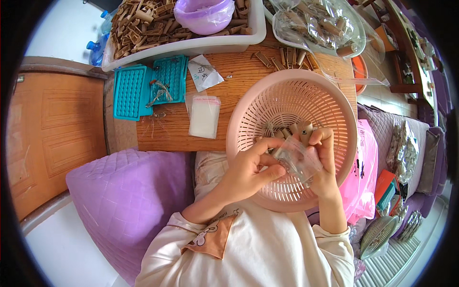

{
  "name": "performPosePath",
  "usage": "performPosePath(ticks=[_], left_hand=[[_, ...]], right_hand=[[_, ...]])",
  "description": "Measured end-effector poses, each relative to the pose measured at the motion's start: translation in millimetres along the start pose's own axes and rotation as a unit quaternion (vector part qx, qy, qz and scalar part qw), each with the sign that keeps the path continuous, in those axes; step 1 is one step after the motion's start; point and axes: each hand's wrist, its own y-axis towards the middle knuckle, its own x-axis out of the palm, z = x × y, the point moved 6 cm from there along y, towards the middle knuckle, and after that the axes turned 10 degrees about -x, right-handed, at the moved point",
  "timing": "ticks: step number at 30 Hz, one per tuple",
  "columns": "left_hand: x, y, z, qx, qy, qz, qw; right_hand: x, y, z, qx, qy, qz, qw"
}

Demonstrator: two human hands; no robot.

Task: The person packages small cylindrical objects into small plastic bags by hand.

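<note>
Both hands are over a pink slotted plastic basket (244,115) with short brown tube-like pieces (285,131) lying inside. My left hand (253,170) pinches the edge of a small clear plastic bag (300,161) between thumb and fingers. The bag stretches across to the palm of my right hand (325,162), whose fingers are curled. At those fingertips is one brown tube (306,130) with a small dark mark on it. My right hand hides part of the bag's far side, and what the bag holds is hard to make out.
Left of the basket, a stack of clear bags (204,117), a white note (205,72) and teal molded trays (132,91) lie on the wooden table (167,136). Behind stand a white bin (191,48) of brown pieces, with a purple bowl (204,16), and a large clear bag (320,28).
</note>
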Motion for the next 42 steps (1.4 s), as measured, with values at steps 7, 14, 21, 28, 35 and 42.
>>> performPosePath(ticks=[7, 14, 21, 28, 35, 42], left_hand=[[2.3, 0.9, 2.4, 0.024, 0.056, 0.012, 0.998], [6.1, 1.4, -3.2, -0.045, -0.008, -0.085, 0.995], [-8.7, -11.3, 27.0, 0.158, 0.237, 0.13, 0.95], [0.5, -19.9, 43.4, 0.36, 0.403, 0.224, 0.811], [-18.9, -13.5, 33.3, 0.226, 0.285, 0.206, 0.908], [-31.9, -4.8, 32.8, 0.146, 0.279, 0.198, 0.928]], right_hand=[[16.2, -5.1, -20.2, -0.165, -0.433, -0.112, 0.879], [17.5, -4.3, -13.4, -0.198, -0.262, -0.057, 0.943], [7.4, -0.2, -15.5, 0.095, -0.202, 0.041, 0.974], [20.1, 0.8, -13.0, 0.088, -0.09, 0.0, 0.992], [1.3, 1.6, -16.0, 0.049, -0.155, 0.09, 0.983], [-14.8, 4.2, -56.8, -0.062, -0.144, 0.137, 0.978]])
